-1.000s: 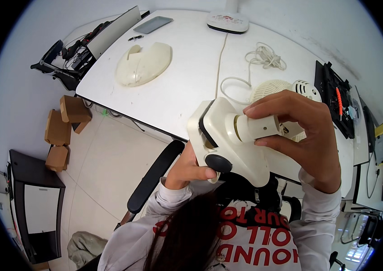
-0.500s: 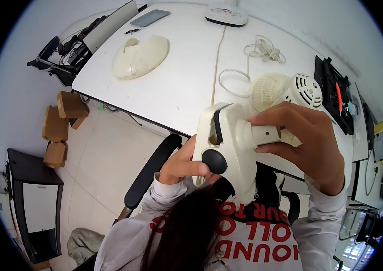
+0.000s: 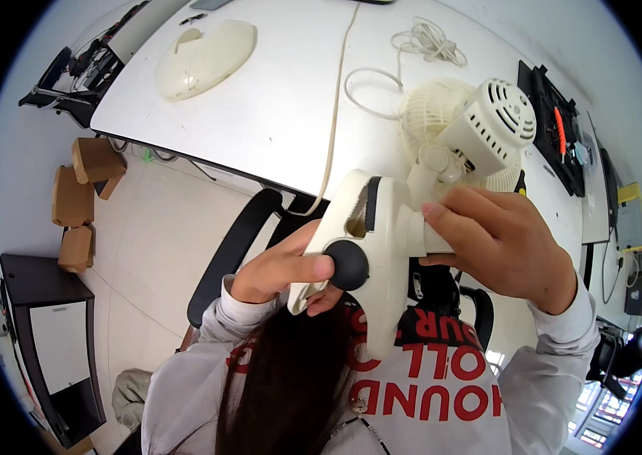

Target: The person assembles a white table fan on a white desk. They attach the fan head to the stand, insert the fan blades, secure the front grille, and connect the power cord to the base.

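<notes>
A white, dark-edged counter [image 3: 283, 114] spans the room above a pale tiled floor [image 3: 162, 258], where brown cardboard boxes [image 3: 73, 197] and a dark cabinet [image 3: 56, 341] with a white door stand at left. The counter carries a cream shell [image 3: 215, 64], a coiled cord [image 3: 433, 43], a fan head [image 3: 488, 129] and, at right, a black tray [image 3: 539, 98] with an orange tool [image 3: 560, 129]. A chair armrest [image 3: 230, 254] stands beside the person's left hand [image 3: 279, 267], which grips the cream clip base [image 3: 393, 250] near its black knob [image 3: 347, 265], before the person's chest. The right hand [image 3: 499, 246] pinches its neck, hiding the end.
</notes>
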A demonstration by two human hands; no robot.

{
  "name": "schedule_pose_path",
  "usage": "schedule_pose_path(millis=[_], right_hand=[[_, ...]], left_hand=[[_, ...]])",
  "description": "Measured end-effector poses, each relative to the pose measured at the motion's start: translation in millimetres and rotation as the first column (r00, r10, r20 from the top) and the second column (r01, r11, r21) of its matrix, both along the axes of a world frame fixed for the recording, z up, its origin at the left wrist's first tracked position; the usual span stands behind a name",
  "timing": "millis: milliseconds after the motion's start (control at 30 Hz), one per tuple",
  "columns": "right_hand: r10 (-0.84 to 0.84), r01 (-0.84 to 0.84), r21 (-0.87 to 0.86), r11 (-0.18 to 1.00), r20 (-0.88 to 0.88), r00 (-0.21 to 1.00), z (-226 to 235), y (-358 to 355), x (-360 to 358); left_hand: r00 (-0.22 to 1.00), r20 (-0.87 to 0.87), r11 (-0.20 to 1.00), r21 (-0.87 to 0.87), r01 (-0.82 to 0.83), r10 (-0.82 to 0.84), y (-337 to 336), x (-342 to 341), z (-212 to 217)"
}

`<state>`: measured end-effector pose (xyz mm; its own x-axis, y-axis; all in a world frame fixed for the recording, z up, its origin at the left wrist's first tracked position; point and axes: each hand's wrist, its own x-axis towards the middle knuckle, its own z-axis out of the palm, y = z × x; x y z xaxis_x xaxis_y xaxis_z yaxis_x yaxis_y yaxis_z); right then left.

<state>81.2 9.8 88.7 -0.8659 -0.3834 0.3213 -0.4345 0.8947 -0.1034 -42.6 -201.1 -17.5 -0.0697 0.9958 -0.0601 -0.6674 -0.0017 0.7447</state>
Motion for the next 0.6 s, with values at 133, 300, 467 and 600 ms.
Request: schedule_pose_path(millis=[133,300,467,600], right_hand=[[0.016,-0.009,0.118,0.993,-0.066,0.998,-11.5,-9.3,12.2],[0.016,0.002,0.156,0.988,-0.111,0.994,-12.8,-1.5,20.3],[0.02,0.003,0.197,0.98,-0.116,0.993,-10.1,-1.6,26.2],[0.038,-0.016,0.174,0.985,-0.12,0.992,-17.7,-1.1,31.0]], left_hand=[[0.998,0.025,0.997,-0.051,0.06,-0.058,-7.3,7.8,-2.1],[0.988,0.035,0.989,-0.016,0.149,-0.148,3.2,18.1,-0.3],[0.922,0.298,0.968,0.033,0.248,-0.246,4.8,26.9,-20.9],[0.904,0.314,0.957,0.074,0.281,-0.29,6.4,28.0,-21.8]])
